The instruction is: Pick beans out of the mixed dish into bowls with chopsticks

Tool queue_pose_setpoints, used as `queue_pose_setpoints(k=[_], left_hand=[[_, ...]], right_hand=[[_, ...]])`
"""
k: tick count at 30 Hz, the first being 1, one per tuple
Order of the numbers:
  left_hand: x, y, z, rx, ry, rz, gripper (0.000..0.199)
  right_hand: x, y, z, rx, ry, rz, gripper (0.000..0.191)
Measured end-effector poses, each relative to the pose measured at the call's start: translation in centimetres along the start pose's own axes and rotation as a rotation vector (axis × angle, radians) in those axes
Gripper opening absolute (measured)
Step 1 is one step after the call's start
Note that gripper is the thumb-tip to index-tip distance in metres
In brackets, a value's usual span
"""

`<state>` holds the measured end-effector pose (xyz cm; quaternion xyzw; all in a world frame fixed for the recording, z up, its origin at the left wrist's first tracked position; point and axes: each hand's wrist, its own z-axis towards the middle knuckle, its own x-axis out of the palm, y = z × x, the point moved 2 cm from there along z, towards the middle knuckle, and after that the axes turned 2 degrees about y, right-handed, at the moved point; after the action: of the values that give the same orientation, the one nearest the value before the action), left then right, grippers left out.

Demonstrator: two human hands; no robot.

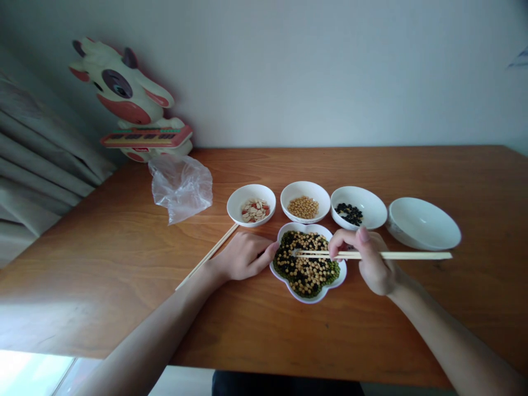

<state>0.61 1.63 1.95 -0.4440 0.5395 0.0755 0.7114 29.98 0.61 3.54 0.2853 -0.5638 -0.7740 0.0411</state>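
White bowls (305, 190) toward the back edge of the tabletop (124, 247) hold pale-and-red pieces (254, 210), yellow beans (303, 207) and black beans (348, 213). Nearer the front edge, a scalloped dish (341, 278) holds mixed beans (307, 269). The left hand (247, 256), loosely curled, touches its rim; the right hand (377, 264) grips chopsticks (412, 256).
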Motion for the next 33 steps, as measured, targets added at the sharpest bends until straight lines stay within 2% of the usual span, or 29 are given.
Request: queue_pose_setpoints(k=[4, 10, 21, 33], left_hand=[[0.00, -0.08, 0.00, 0.001, -0.002, 0.004, 0.049], [0.01, -0.13, -0.01, 0.011, -0.010, -0.014, 0.049], [0.01, -0.02, -0.07, 0.005, -0.004, -0.006, 0.049], [-0.06, -0.12, 0.00, 0.019, -0.008, -0.002, 0.048]], right_hand=[[-0.10, 0.00, -0.01, -0.003, 0.018, -0.010, 0.079], [0.02, 0.24, -0.05, -0.001, -0.023, -0.032, 0.075], [0.21, -0.15, -0.03, -0.008, -0.020, 0.033, 0.079], [0.87, -0.23, -0.10, -0.044, -0.023, -0.025, 0.074]])
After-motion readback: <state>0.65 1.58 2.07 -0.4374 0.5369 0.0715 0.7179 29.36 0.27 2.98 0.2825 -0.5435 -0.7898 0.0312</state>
